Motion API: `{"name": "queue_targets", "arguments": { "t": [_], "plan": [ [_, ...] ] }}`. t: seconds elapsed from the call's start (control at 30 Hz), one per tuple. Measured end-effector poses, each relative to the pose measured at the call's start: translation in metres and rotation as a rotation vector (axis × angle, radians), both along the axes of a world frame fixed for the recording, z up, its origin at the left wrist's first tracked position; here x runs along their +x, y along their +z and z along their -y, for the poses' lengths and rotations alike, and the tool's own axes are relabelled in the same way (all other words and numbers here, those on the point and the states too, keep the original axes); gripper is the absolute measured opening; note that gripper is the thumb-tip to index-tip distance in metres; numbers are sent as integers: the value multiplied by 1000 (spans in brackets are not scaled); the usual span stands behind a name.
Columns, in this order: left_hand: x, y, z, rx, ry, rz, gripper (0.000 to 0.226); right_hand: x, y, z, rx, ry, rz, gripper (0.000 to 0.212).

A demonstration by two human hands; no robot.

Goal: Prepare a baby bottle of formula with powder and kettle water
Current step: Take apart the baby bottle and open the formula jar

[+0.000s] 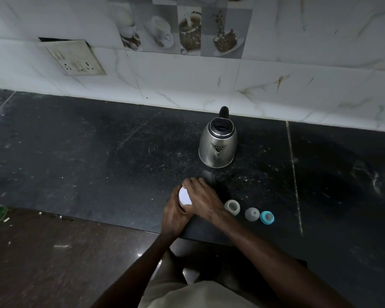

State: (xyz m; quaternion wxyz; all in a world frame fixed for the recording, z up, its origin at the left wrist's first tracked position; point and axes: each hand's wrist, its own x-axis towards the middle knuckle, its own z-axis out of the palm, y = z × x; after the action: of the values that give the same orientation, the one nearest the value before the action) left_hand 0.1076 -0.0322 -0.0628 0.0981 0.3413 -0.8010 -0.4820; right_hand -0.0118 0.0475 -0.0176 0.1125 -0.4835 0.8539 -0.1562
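While both hands hold it, the white-lidded jar (183, 204), likely the powder, stands near the front edge of the countertop (98, 152). The left hand (173, 215) grips its side; the right hand (203, 198) curls over the lid (185, 195). It looks light and smooth, so hold the body tight and twist the lid. Beside it sit the open baby bottle (232, 207), grey cap (252, 214) and blue teat ring (267, 217). The steel kettle (218, 145) stands behind.
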Motion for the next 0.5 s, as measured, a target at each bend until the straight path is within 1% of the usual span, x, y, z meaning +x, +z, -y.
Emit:
{"name": "queue_targets", "arguments": {
  "t": [0.07, 0.17, 0.23, 0.3, 0.37, 0.4, 0.43, 0.5],
  "plan": [
    [-2, 0, 0, 9, 3, -11, 82, -6, 0, -1, -5, 46, -9, 56],
    [-3, -1, -1, 15, 11, -1, 83, -14, 1, -3, 7, 143, -4, 63],
    [-3, 1, 2, 21, -12, 17, 85, -20, 2, -5, 57, 274, -24, 64],
    [-3, 2, 8, 18, -66, 43, 80, -30, 10, -7, 121, 411, -60, 67],
    [-3, -2, 15, 4, -104, 83, 74, -37, 21, -9, 138, 478, -14, 66],
    [-3, -3, 17, 1, -111, 97, 76, -36, 27, -9, 147, 485, 42, 64],
    [-2, -5, 20, 2, -119, 109, 79, -35, 27, -9, 147, 480, 102, 67],
    [-2, -9, 25, -7, -150, 108, 92, -28, 25, -9, 181, 386, 152, 89]
  ]
}}
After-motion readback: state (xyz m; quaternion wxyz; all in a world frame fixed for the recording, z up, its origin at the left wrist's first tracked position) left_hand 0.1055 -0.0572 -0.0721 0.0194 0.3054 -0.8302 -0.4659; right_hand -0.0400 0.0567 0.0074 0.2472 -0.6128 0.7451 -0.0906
